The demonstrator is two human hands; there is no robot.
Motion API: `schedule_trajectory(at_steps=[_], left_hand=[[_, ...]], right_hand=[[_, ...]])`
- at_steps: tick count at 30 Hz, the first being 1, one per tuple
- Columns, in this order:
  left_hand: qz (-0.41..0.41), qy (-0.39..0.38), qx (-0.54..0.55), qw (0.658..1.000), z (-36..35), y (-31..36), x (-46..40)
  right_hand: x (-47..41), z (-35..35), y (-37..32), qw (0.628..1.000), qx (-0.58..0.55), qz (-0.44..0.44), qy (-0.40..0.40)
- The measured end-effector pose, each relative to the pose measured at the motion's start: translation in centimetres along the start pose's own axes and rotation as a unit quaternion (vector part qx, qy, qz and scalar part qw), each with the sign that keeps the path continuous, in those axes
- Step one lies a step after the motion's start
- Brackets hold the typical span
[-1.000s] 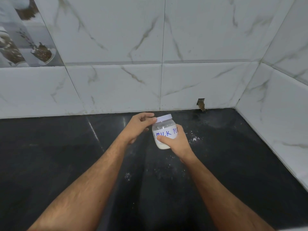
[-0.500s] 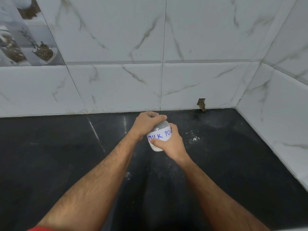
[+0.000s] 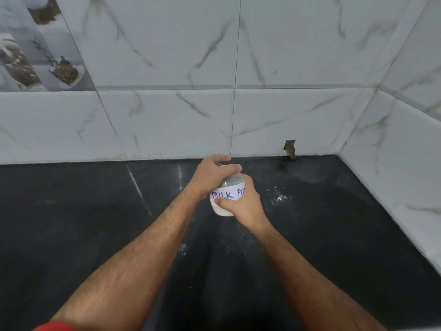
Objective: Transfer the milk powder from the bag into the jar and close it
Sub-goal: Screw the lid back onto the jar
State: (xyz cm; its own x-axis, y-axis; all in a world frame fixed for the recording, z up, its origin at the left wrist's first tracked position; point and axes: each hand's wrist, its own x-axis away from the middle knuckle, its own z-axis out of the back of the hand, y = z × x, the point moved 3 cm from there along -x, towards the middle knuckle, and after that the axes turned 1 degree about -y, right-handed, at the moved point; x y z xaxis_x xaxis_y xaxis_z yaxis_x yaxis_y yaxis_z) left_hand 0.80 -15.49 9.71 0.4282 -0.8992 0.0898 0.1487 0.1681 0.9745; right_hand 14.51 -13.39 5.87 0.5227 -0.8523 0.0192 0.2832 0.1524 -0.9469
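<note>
Jar (image 3: 224, 199) looks light, smooth plastic, likely slippery: your right hand (image 3: 243, 204) wraps the body, left hand (image 3: 210, 175) grips the lid; keep holding low.

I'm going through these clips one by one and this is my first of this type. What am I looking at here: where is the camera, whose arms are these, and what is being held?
There is no machine here. A person wears one wide-angle camera on the head, so the picture looks forward and down along their own bare arms.

The right hand grips the body of a small clear jar with a handwritten label that starts "MILK PO"; white powder shows in the lower part. The left hand is curled over the jar's top, gripping the white lid, of which only an edge shows between the fingers. Whether the lid is fully tight cannot be told.

Below is a dark counter meeting white marble-look wall tiles in a corner. A little spilled white powder lies on the counter right of the jar. No bag is in view.
</note>
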Motion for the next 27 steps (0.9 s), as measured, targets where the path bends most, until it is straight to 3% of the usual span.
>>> schedule_trajectory(at_steps=[9, 15, 21, 27], left_hand=[[-0.029, 0.017, 0.000, 0.999, 0.0, -0.5, 1.5], [0.043, -0.002, 0.105, 0.994, 0.3, -3.5, 2.2], [0.071, -0.024, 0.054, 0.996, 0.2, -9.4, 4.3], [0.063, -0.038, 0.020, 0.997, 0.2, -10.1, 2.8]], right_hand=[[-0.2, -0.3, 1.0, 0.998, -0.020, 0.011, -0.057], [-0.4, -0.3, 3.1, 0.996, -0.055, -0.003, -0.067], [-0.4, -0.4, 6.3, 0.995, -0.045, -0.045, -0.074], [-2.5, 0.1, 7.9, 0.992, 0.021, -0.057, -0.113]])
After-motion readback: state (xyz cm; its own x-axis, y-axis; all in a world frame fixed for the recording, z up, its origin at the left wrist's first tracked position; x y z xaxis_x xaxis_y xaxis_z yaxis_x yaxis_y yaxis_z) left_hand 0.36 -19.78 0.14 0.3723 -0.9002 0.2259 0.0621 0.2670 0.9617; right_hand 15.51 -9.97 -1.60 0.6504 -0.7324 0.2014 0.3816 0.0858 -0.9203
